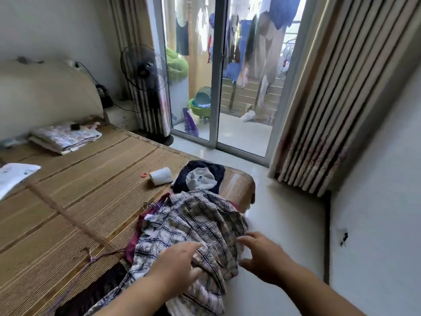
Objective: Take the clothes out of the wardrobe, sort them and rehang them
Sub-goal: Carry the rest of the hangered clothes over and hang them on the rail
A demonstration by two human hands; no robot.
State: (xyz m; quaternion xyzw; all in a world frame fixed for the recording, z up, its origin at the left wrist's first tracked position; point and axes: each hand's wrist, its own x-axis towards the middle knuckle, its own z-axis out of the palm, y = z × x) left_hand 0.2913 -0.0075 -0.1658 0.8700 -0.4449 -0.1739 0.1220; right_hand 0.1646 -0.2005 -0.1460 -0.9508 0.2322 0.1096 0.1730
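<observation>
— Position of the plaid shirt point(193, 226)?

— Crumpled at the near right corner of the bed point(68, 213), on top of a maroon garment point(133, 245), with one part hanging over the bed's edge toward the floor point(284, 224). Just beyond, a navy garment point(205, 169) with a grey one point(200, 181) on top; beside those, a paper roll point(160, 176).

— And the hands?

— Left hand point(177, 258) spread, fingers laid on the cloth. Right hand point(262, 254) spread too, fingertips at the shirt's right border. No pinching to see.

— Possible trouble from here?

— Probably sliding down to the floor, because of the overhanging part and no firm hold yet. Also, likely lifting the maroon garment together with the shirt, because of lying pressed beneath.

— Direction of the shirt?

— Long axis running away from the person toward the glass door point(239, 110), roughly along the bed's right edge. Collar end: impossible to tell among the folds.
</observation>
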